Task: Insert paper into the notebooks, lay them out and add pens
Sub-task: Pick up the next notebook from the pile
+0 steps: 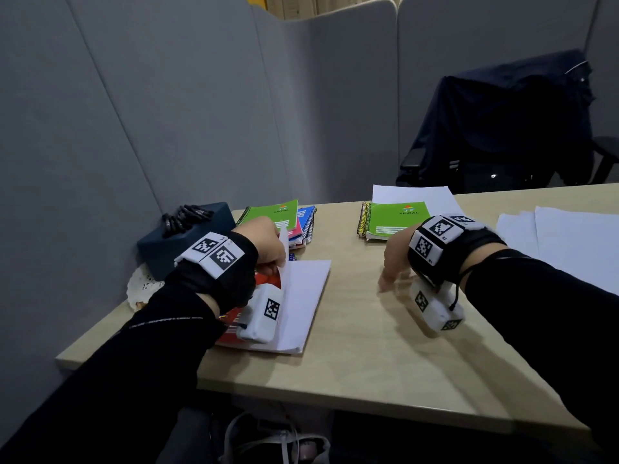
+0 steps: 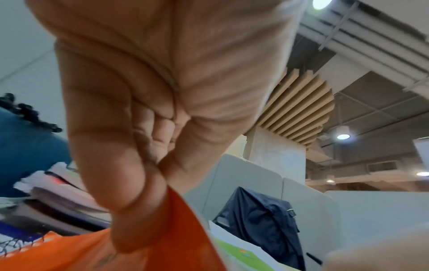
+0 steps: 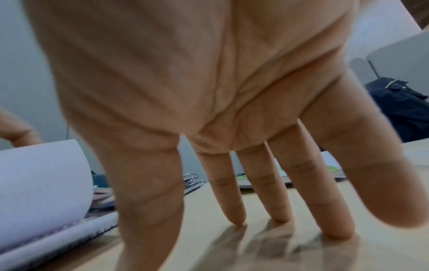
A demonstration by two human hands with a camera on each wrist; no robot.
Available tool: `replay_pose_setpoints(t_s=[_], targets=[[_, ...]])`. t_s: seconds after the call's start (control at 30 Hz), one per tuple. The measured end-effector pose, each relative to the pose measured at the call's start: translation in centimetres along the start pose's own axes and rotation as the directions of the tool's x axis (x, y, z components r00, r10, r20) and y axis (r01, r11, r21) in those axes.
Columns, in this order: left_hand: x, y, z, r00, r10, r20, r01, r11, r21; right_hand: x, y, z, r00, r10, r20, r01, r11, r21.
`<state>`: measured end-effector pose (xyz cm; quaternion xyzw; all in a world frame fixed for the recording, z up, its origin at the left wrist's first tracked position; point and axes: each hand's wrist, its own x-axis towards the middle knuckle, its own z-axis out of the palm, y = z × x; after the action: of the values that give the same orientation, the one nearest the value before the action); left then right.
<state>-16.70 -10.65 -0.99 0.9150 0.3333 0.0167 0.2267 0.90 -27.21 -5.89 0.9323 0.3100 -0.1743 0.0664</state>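
An open red notebook [image 1: 234,324] lies near the table's front left with white pages [image 1: 301,296] showing. My left hand [image 1: 268,249] pinches its raised orange-red cover [image 2: 185,238] between thumb and forefinger. My right hand [image 1: 392,262] is spread, its straight fingertips [image 3: 236,218] resting on the bare table [image 1: 361,346] right of that notebook, holding nothing. A stack of green, red and blue spiral notebooks [image 1: 288,219] lies behind the left hand. Another green notebook [image 1: 395,217] lies on a white sheet [image 1: 412,194] further right. Black pens [image 1: 184,217] rest on a dark blue box [image 1: 174,249].
Loose white paper sheets [image 1: 562,236] lie at the table's right. Grey partition panels [image 1: 167,112] close off the left and back. A chair draped with a dark jacket [image 1: 509,128] stands behind the table. A white doily [image 1: 140,286] sits under the box.
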Motion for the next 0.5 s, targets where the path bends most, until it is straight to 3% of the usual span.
replay_pose_setpoints(t_s=[0.23,0.4,0.5], targets=[[-1.3,6.4,1.9,0.965,0.195,0.175,-0.146,0.954,-0.26,-3.3,2.2,-0.2,1.0,0.019,-0.018,-0.016,0.985,0.172],[-1.1,10.5,4.6,0.928,0.266,0.262,-0.112,0.867,-0.485,-5.5,5.3,-0.4,0.996,0.077,-0.052,-0.064,0.973,0.222],[-1.2,12.2,5.9,0.91,0.274,0.312,-0.048,0.816,-0.577,-5.7,6.7,-0.1,0.998,0.068,-0.013,-0.057,0.911,0.409]])
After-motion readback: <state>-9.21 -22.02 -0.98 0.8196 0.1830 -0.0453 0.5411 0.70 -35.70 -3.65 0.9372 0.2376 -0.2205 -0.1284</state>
